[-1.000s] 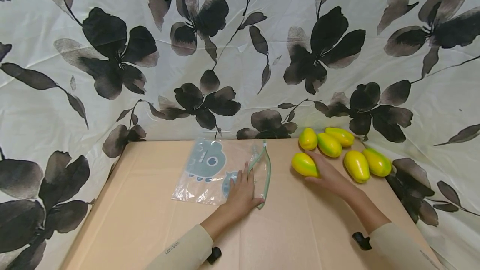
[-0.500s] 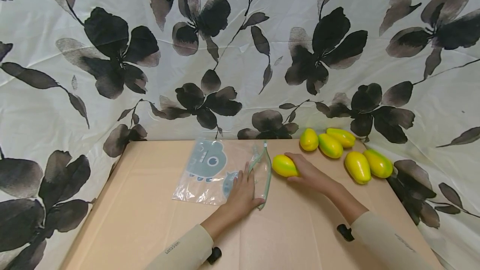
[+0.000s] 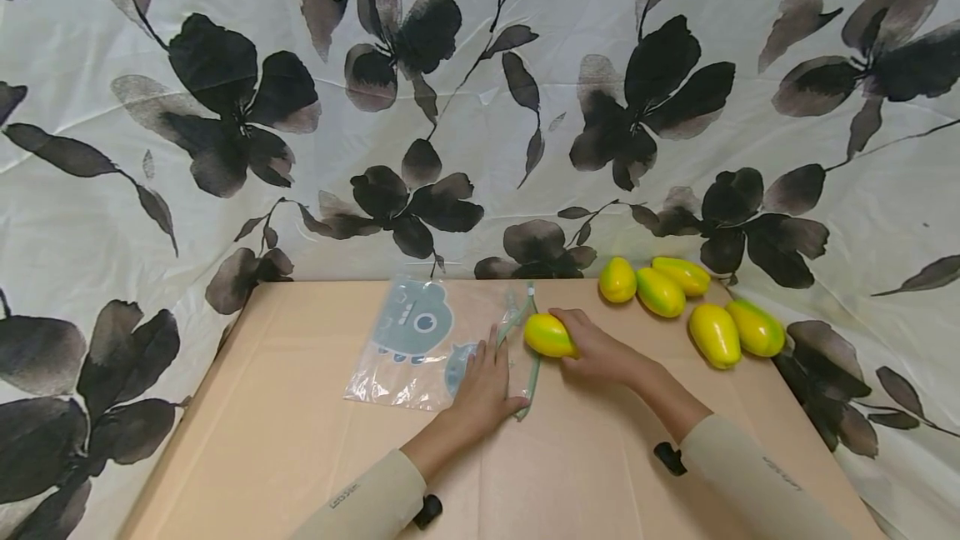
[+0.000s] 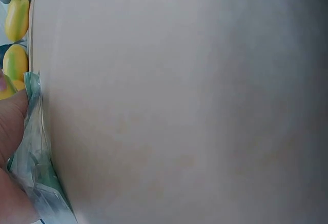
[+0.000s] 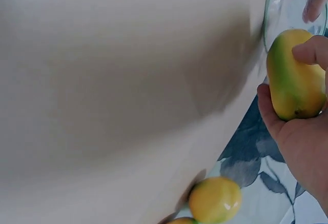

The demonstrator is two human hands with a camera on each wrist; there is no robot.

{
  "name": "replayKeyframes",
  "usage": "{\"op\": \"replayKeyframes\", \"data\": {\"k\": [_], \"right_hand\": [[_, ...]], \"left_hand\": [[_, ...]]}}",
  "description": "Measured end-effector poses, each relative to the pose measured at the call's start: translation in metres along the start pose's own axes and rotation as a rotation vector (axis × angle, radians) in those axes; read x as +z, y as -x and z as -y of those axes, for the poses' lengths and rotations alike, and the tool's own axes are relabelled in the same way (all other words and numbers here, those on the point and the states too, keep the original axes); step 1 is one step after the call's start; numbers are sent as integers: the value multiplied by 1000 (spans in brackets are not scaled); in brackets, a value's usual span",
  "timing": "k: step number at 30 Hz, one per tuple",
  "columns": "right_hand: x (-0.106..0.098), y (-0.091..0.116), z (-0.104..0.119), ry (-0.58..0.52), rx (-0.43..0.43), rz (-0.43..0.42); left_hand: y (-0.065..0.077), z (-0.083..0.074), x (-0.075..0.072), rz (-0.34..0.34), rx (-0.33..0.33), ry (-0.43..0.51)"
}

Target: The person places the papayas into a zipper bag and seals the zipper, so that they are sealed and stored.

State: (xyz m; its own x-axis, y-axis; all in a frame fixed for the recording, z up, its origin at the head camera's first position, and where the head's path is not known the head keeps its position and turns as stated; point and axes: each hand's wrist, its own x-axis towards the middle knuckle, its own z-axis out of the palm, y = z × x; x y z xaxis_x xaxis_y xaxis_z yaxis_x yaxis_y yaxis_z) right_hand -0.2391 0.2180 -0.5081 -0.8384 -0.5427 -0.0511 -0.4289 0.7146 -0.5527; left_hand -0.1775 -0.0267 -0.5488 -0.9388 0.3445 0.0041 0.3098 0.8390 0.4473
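My right hand (image 3: 603, 352) grips a yellow mango (image 3: 549, 335) with a green flush, thumb and fingers round its sides, as the right wrist view shows. The mango overlaps the green-edged mouth of a clear zip bag (image 3: 397, 386), which lies flat on the board with its mouth gaping to the right. My left hand (image 3: 483, 394) rests on the bag beside the mouth, fingers straight and spread, the thumb at the mouth's near end. In the left wrist view the bag's plastic (image 4: 38, 152) bulges up alongside the thumb. Blue animal prints (image 3: 420, 327) decorate the bag.
Several more mangoes, among them a plump one (image 3: 715, 335) and one near the edge (image 3: 756, 327), lie at the board's far right corner. The tan board (image 3: 300, 457) ends at a white cloth (image 3: 525, 215) with dark flowers.
My right hand has carried the mango leftward, away from the other mangoes and over to the bag's mouth. The left hand and the bag stay put.
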Motion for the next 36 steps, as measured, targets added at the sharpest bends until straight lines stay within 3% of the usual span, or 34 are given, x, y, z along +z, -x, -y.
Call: {"op": "replayKeyframes", "data": {"k": [12,28,36], "right_hand": [[7,-11,10,-9,29,5],[15,-22,13,54,59,-125],[20,-22,14,45,42,-73]], "left_hand": [[2,0,1,16,-5,8],[1,-1,3,-5,13,-60],[3,-2,3,-16,15,-57]]}}
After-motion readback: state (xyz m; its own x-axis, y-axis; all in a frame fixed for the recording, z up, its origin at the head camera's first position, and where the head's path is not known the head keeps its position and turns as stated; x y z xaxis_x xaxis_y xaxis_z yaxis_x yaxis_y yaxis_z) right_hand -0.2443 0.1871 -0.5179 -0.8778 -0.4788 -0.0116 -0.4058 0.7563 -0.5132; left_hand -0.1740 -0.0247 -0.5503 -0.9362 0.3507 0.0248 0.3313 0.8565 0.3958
